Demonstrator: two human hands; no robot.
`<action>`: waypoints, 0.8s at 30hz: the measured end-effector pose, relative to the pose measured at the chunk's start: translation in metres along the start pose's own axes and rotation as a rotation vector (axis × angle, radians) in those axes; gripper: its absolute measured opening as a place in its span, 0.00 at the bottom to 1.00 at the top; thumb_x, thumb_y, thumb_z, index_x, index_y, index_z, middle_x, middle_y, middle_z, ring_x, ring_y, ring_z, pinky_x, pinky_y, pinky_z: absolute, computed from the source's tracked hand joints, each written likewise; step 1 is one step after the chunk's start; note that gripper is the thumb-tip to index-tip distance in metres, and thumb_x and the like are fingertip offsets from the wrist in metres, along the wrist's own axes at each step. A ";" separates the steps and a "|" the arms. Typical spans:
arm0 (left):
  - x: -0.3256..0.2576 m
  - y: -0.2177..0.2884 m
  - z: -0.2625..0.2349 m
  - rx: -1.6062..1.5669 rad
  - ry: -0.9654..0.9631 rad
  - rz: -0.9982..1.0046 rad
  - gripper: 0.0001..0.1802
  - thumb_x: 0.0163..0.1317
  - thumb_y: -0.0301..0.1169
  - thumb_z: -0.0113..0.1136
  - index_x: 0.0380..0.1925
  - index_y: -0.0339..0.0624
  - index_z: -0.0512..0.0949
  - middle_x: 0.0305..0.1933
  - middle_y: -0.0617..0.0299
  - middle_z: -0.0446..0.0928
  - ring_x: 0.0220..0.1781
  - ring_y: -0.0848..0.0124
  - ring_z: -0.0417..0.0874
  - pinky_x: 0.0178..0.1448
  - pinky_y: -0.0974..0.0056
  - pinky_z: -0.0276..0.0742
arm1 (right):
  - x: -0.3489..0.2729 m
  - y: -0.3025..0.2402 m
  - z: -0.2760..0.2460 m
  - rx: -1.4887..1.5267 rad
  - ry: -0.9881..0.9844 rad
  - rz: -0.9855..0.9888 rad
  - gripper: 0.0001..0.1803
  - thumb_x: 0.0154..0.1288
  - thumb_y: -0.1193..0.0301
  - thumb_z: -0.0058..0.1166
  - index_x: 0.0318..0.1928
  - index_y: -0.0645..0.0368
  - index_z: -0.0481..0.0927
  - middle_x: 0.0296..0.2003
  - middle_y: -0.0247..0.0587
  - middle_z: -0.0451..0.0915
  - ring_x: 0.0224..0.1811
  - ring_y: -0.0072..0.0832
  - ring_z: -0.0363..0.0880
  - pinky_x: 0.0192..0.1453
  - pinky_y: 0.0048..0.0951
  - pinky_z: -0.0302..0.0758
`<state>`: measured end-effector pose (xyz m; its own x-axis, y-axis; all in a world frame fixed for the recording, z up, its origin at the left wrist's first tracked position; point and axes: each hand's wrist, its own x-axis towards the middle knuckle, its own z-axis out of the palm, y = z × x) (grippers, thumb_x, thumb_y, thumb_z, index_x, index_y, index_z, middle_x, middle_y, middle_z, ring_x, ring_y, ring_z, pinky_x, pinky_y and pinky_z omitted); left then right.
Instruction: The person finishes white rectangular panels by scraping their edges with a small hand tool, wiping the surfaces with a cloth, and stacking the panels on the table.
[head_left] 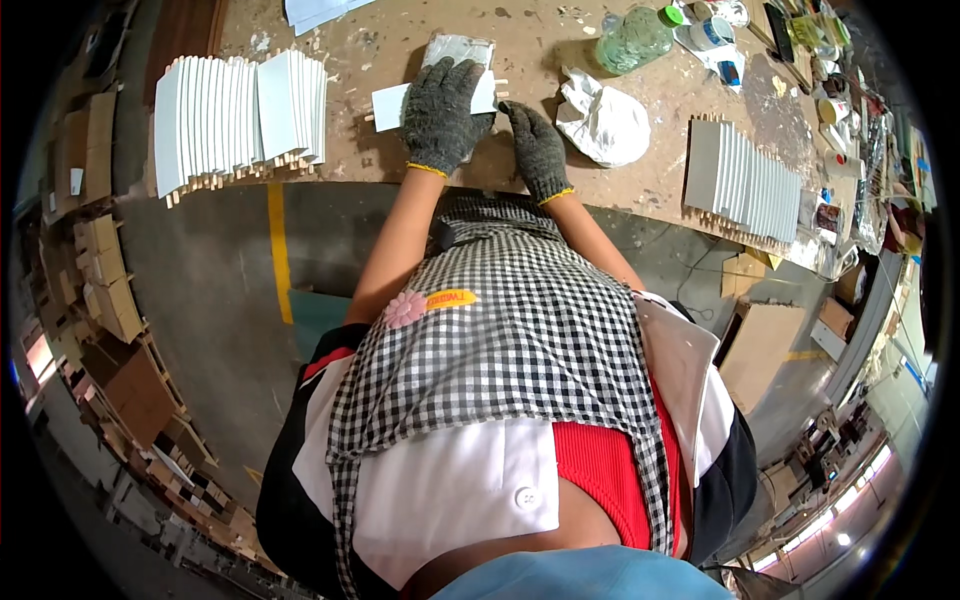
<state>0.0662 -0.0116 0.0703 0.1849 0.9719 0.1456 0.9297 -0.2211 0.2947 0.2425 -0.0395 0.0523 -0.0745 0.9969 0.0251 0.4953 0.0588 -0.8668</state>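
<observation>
A small white panel (389,107) with wooden dowel pegs sticking out of its ends lies crosswise in front of me. My left hand (440,118), in a dark grey knit glove with a yellow cuff, lies flat over it, fingers stretched forward. Beneath the hand and panel, a grey, paint-smeared flat block (462,48) shows at the far side. My gloved right hand (537,150) is at the panel's right end, its fingers drawn together beside the pegs. Whatever those fingertips hold, if anything, is hidden.
On the stained worktable (350,30), a row of white panels (230,120) stands at left and another stack (742,185) at right. A crumpled white cloth (603,120) sits beside my right hand. Behind it are a green-capped clear bottle (637,42) and scattered containers.
</observation>
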 end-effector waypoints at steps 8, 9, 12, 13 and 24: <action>-0.001 -0.001 0.000 0.006 -0.014 -0.001 0.39 0.56 0.46 0.73 0.68 0.53 0.74 0.71 0.57 0.74 0.75 0.54 0.71 0.81 0.48 0.60 | 0.013 -0.025 -0.030 -0.471 -0.287 0.056 0.21 0.78 0.54 0.48 0.61 0.49 0.81 0.43 0.54 0.83 0.47 0.50 0.84 0.52 0.48 0.79; -0.001 -0.001 0.000 0.006 -0.009 0.002 0.39 0.55 0.45 0.74 0.68 0.53 0.73 0.71 0.57 0.74 0.75 0.54 0.70 0.81 0.48 0.60 | 0.013 -0.028 -0.029 -0.470 -0.287 0.057 0.21 0.78 0.54 0.48 0.61 0.49 0.81 0.43 0.54 0.83 0.47 0.50 0.84 0.52 0.48 0.79; -0.002 -0.003 0.001 0.008 0.003 0.007 0.40 0.55 0.45 0.74 0.69 0.53 0.73 0.71 0.57 0.74 0.75 0.55 0.70 0.81 0.48 0.60 | 0.016 -0.035 -0.029 -0.491 -0.292 0.049 0.19 0.78 0.56 0.49 0.60 0.49 0.81 0.43 0.54 0.83 0.47 0.50 0.84 0.52 0.47 0.79; -0.002 -0.003 0.002 0.009 0.010 0.009 0.40 0.55 0.45 0.75 0.68 0.52 0.73 0.71 0.57 0.74 0.75 0.55 0.70 0.81 0.48 0.61 | 0.018 -0.035 -0.029 -0.540 -0.316 0.058 0.20 0.78 0.56 0.49 0.61 0.49 0.81 0.44 0.53 0.83 0.48 0.49 0.84 0.52 0.47 0.79; -0.001 -0.004 0.001 -0.003 -0.011 0.024 0.38 0.58 0.45 0.73 0.68 0.49 0.73 0.71 0.56 0.74 0.74 0.55 0.69 0.81 0.45 0.58 | 0.006 -0.021 -0.032 -0.252 -0.167 0.157 0.23 0.78 0.51 0.48 0.58 0.50 0.85 0.48 0.52 0.85 0.53 0.49 0.83 0.56 0.47 0.78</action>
<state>0.0622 -0.0111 0.0684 0.2105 0.9672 0.1420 0.9241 -0.2443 0.2939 0.2595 -0.0327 0.0863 -0.1105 0.9738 -0.1986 0.7089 -0.0629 -0.7025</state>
